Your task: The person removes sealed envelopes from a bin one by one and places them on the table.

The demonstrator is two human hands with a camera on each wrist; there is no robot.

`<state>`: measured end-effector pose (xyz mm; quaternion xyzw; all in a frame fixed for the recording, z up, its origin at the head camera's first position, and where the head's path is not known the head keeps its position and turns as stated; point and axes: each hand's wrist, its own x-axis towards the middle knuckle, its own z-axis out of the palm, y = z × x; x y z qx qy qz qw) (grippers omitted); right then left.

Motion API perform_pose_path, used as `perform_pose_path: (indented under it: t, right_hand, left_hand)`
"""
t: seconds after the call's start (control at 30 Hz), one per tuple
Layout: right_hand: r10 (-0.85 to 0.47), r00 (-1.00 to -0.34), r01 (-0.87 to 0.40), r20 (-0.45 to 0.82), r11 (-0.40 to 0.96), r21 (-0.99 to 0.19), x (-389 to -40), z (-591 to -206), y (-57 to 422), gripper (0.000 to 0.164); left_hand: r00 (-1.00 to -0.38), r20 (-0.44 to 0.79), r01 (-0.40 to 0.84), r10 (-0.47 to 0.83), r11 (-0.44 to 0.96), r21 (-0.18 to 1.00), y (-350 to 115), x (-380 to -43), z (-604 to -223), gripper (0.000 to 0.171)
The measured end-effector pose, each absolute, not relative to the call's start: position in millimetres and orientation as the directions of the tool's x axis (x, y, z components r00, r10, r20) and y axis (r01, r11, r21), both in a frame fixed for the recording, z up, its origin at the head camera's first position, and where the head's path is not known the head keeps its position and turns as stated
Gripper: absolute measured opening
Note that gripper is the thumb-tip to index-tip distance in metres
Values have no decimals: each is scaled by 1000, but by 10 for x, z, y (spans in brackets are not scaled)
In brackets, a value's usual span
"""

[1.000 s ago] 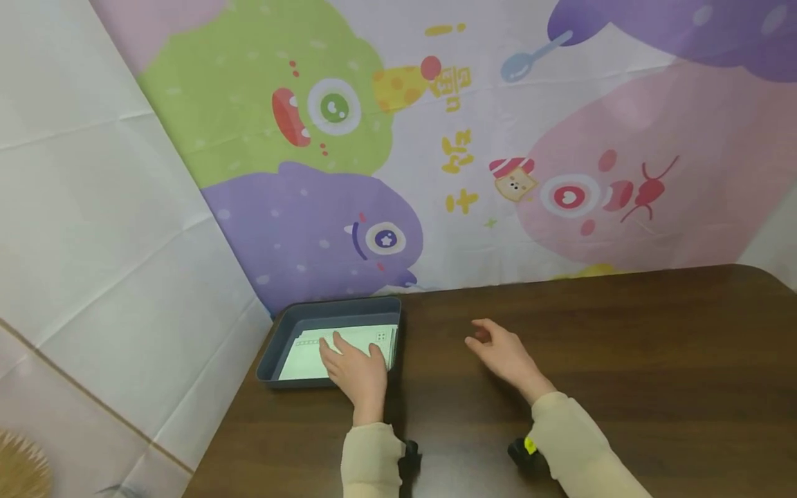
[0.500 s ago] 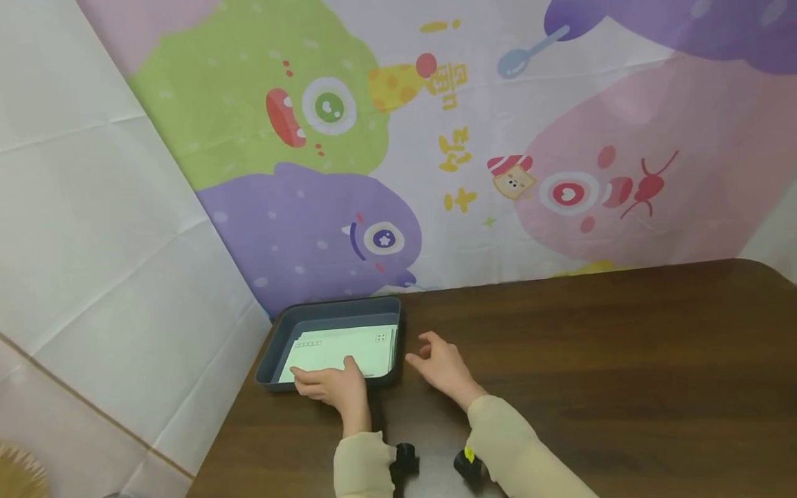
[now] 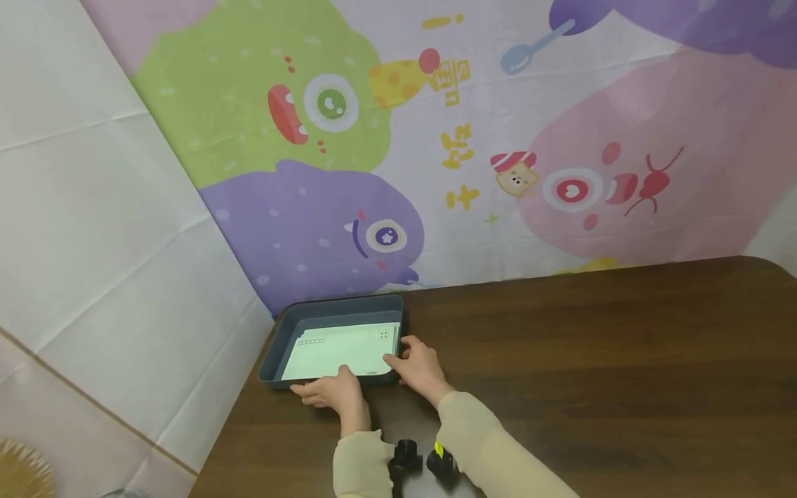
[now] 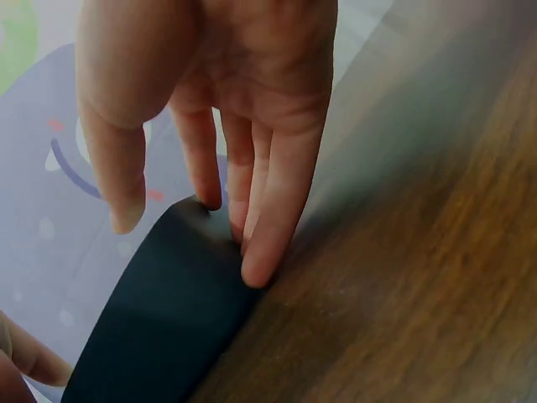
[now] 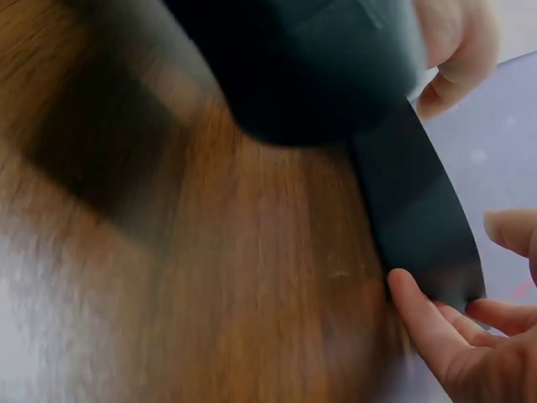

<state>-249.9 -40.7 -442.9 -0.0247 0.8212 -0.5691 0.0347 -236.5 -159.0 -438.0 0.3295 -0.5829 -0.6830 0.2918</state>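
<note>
"So, where are the fingers on your remote feed?"

"I have the right hand [image 3: 420, 366] at the front right corner of a dark blue-grey tray [image 3: 339, 306]. Its fingers touch the tray's outer wall, nearly straight and curled round nothing, with the thumb spread away from them."

"And the left?"

"My left hand [image 3: 339, 393] is at the tray's front wall. Its fingers are outstretched as well, pointing left along that wall, thumb raised by the rim. I cannot tell whether they press on it."

"What is in the tray?"

"Just beyond both thumbs, a stack of pale green paper [image 3: 339, 353] lies flat. Its top sheet has a row of small printed boxes beyond the left fingers, and a little square mark by the right ones."

"And around that?"

"A brown wood-grain worktop [image 3: 591, 360] carries the tray and stretches off to the right of the right fingers. Farther than the fingers, behind the tray, hangs a backdrop [image 3: 473, 249] of cartoon monsters. Nearer than the fingers, two black wrist devices [image 3: 407, 453] sit close together beside cream sleeves [image 3: 363, 463]."
</note>
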Motion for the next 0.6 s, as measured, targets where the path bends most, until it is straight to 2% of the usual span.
perform_pose_path:
  t: [0.1, 0.27, 0.6]
  right_hand:
    - [-54, -998, -8, -11, 344, -939, -2514, -4462, -444, 59]
    - [-25, -1000, -27, 19, 350, -936, -2538, -4496, -500, 60]
    - [19, -998, -52, 68, 443, -895, -2572, -4507, -502, 55]
  left_hand:
    - [-601, -124, 3, -789, -158, 987, -1590, -2370, -4409, 89]
    - [-576, -96, -33, -812, -94, 995, -1585, -2385, -4431, 85]
    - [-592, -99, -48, -800, -87, 995, -1579, -2395, -4440, 86]
